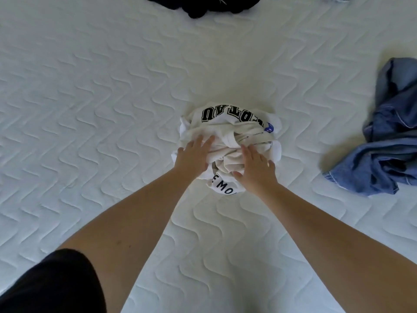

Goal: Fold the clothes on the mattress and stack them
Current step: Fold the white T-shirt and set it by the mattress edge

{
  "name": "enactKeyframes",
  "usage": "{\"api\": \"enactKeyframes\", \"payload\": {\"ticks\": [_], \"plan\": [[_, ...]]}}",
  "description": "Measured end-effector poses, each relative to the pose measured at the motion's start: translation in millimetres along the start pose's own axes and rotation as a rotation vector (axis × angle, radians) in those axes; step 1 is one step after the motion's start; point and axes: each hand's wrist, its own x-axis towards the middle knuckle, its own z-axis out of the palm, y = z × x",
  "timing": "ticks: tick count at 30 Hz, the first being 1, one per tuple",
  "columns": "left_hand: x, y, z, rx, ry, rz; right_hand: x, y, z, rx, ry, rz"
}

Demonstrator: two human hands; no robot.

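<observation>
Quilted white mattress (pixel 90 109) carries a crumpled white printed shirt (pixel 230 132); both hands, left (pixel 194 154) and right (pixel 256 167), rest flat, fingers straight. Tangled layers could snag when lifted.

White quilted mattress (pixel 94 91) fills the whole view, edge to edge. Wavy zigzag stitching runs across it in rows. Light is soft and even, daylight-like, with only faint shadows. No walls, floor or windows visible from this angle.
</observation>
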Motion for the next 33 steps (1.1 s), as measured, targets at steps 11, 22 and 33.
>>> {"api": "enactKeyframes", "payload": {"ticks": [11,22,33], "plan": [[-65.2,6.8,4.2,-0.385,0.120,-0.138,-43.2,12.9,12.7,0.184,-0.038,0.051],[-212.7,-2.6,-61.4,-0.767,0.135,-0.074,-171.5,17.7,-40.7,0.208,0.174,-0.190],[-358.2,-29.8,-87.4,-1.028,0.198,0.024,-252.4,-34.5,-7.2,0.089,0.180,-0.143]]}}
